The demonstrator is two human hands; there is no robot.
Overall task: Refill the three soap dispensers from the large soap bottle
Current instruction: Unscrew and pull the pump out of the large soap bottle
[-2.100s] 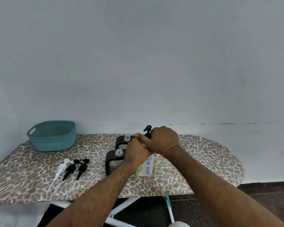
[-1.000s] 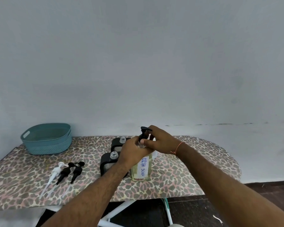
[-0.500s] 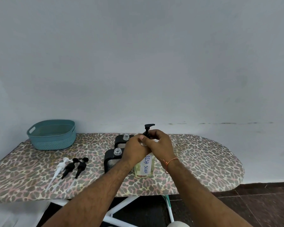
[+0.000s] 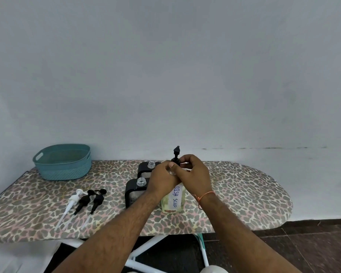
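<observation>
Soap bottle [image 4: 172, 201] stands centre frame on ironing board [image 4: 244, 194], approx. half full. Left hand [image 4: 162, 179] grasps its shoulder; right hand [image 4: 193, 174] pinches the pump collar [image 4: 175, 160]. Judged heavy, rigid, prob. slippery w/ soap; hold the body low when pouring.

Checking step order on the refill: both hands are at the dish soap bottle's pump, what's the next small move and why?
Probably keep unscrewing the black pump and lift it out. The left hand grips the bottle at its neck, the right hand pinches the pump collar, and the pump is still seated. Two dispensers stand open-necked beside it; pouring needs the bottle open.
</observation>
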